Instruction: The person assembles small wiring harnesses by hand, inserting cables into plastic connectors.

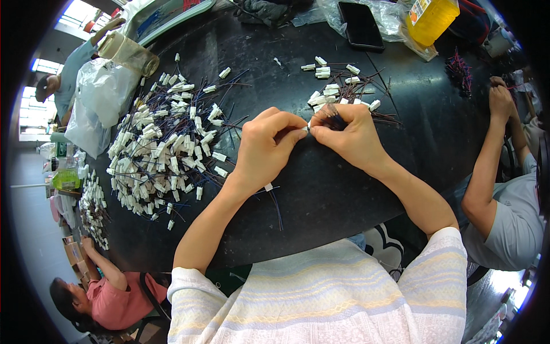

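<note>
My left hand (268,144) and my right hand (356,139) meet over the middle of the black table. Between the left thumb and forefinger is a small white connector (307,127), mostly hidden by the fingertips. The right hand is closed on a bunch of thin dark wires (333,119), whose ends stick up above its fingers. Left of my hands spreads a large pile of white connectors with dark wires (163,146). Just beyond the right hand lies a smaller group of wired white connectors (331,90). One wired connector (269,187) rests beside my left forearm.
At the far edge lie a black phone (361,26), clear plastic bags and a bottle of yellow liquid (432,20). A plastic jar (127,53) and white bag (103,103) stand left. Red-and-dark wires (459,73) lie right. Other people sit at both sides.
</note>
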`<state>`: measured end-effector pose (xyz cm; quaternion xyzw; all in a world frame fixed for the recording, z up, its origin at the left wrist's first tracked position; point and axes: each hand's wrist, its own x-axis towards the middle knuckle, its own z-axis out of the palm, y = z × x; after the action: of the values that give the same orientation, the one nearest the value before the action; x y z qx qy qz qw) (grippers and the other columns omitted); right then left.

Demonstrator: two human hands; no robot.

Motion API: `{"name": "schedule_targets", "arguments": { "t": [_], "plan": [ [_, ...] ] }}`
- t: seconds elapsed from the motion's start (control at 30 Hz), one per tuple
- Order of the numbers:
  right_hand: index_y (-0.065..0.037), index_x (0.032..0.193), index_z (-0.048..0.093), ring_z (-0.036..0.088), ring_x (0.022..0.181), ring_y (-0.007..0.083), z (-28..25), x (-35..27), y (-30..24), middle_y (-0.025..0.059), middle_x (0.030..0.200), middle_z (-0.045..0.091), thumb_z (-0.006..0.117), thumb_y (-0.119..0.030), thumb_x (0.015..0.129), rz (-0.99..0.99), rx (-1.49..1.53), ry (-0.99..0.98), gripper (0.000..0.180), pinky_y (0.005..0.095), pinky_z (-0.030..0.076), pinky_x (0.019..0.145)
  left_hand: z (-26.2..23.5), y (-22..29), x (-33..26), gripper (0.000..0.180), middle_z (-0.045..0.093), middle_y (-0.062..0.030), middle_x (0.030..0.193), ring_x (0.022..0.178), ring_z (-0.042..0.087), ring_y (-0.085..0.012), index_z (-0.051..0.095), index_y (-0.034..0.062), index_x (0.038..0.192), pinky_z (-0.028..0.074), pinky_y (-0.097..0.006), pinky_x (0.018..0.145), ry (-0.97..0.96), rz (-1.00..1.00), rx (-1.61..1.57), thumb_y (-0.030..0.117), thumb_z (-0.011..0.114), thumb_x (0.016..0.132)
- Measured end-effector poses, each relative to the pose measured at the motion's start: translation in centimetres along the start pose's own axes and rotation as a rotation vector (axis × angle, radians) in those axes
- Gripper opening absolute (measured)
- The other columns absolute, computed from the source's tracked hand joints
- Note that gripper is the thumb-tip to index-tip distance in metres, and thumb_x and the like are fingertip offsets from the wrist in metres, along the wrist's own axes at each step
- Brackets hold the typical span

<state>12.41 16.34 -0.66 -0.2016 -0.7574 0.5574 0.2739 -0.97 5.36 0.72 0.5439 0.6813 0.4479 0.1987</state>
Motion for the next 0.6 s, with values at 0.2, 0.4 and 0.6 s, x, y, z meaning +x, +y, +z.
{"name": "schedule_targets", "arguments": {
  "t": [0.2, 0.4, 0.6],
  "plan": [
    [0.001, 0.07, 0.062, 0.053, 0.056, 0.0091, -1.4, 1.1, -0.5, 0.0053, 0.064, 0.062, 0.063, -0.01, 0.074, -0.049, -0.04, 0.102, 0.012, 0.0243, 0.041, 0.052, -2.5, 0.6, 1.3, 0.009, 0.06, -0.0068, 0.072, 0.064, 0.056, -0.0148, 0.064, 0.0021, 0.08, 0.041, -0.026, 0.055, 0.12, 0.21, 0.357, 0.002, 0.067, 0.071],
    [0.003, 0.086, 0.059, 0.029, 0.04, 0.0006, -3.7, 1.8, -2.4, 0.0029, 0.06, 0.052, 0.054, -0.012, 0.084, 0.176, 0.434, 0.263, 0.015, 0.0159, 0.019, 0.037, -5.1, -0.3, 3.5, 0.02, 0.061, -0.0146, 0.098, 0.099, 0.052, -0.0298, 0.064, 0.0033, 0.091, 0.043, -0.038, 0.081, 0.227, 0.302, 0.974, 0.004, 0.064, 0.071],
    [0.002, 0.086, 0.06, 0.03, 0.04, 0.0008, -3.9, 1.8, -1.4, 0.0038, 0.061, 0.054, 0.05, -0.009, 0.087, 0.216, 0.546, 0.194, 0.015, 0.0154, 0.021, 0.036, 1.5, -1.5, 5.6, 0.018, 0.061, -0.0066, 0.093, 0.095, 0.051, -0.026, 0.063, 0.0028, 0.088, 0.043, -0.036, 0.083, -0.114, 0.392, 0.38, 0.006, 0.066, 0.071]
  ]
}}
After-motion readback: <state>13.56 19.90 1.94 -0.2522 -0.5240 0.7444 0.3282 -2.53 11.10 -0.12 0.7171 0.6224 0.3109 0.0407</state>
